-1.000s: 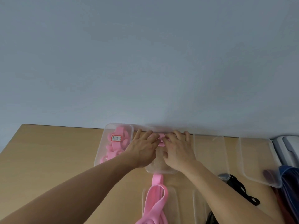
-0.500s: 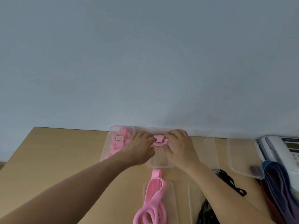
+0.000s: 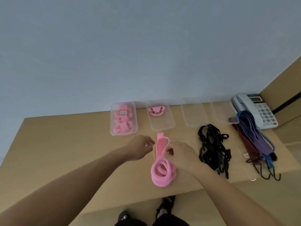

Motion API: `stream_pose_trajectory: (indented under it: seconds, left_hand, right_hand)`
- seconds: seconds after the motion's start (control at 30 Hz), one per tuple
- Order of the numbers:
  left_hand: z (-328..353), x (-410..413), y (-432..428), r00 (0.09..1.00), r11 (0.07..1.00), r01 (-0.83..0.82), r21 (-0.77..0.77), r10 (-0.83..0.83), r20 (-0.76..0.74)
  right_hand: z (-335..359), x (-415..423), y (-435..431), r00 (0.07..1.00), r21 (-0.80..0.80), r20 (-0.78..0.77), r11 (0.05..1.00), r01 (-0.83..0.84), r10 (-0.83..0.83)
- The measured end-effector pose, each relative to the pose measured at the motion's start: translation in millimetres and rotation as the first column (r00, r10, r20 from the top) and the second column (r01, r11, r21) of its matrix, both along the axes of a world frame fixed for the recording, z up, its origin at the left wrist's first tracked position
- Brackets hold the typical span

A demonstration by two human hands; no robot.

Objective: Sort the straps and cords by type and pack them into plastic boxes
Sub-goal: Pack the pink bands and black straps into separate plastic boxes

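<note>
Label first: a small red-edged tag (image 3: 123, 112) sits on the pink bundles in the far-left clear box (image 3: 123, 133), its writing too blurred to read. The next box (image 3: 162, 124) holds one pink bundle (image 3: 156, 110). The long pink strap (image 3: 163, 172) lies on the tan table (image 3: 65, 144), coiled at its near end. The left hand (image 3: 141, 148) and right hand (image 3: 181, 153) flank its flat tail with fingers curled; gripping or not, can't tell. Black cords (image 3: 211, 149), purple and blue straps (image 3: 254, 139) and a grey phone (image 3: 257, 110) lie to the right, with a pale blue wall (image 3: 146, 46) behind.
</note>
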State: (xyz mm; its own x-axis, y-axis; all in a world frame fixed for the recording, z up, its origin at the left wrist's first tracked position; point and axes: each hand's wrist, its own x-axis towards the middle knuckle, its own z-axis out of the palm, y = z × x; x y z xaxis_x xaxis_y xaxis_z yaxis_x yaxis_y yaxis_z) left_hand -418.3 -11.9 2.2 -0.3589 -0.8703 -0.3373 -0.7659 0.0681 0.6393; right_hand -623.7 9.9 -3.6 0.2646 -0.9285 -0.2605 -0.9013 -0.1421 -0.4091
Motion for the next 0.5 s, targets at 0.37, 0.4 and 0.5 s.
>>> stream_pose_trajectory:
  seconds: [0.37,0.4,0.5]
  left_hand:
    - [3.3,-0.7,27.5,1.0,0.998,0.007,0.061,-0.006,-0.017]
    - [3.3,0.2,26.8,1.0,0.998,0.006,0.068,-0.005,-0.012]
    - [3.7,0.7,27.7,0.999,0.992,0.033,0.121,-0.032,-0.015]
  right_hand:
    - [-52.3,4.3,29.2,0.98,0.116,-0.062,0.974,0.194,-0.188]
    - [-53.6,2.4,28.2,0.976,0.122,-0.056,0.969,0.214,-0.209]
    - [-52.0,-4.8,26.5,0.96,0.213,0.015,0.939,0.27,-0.279]
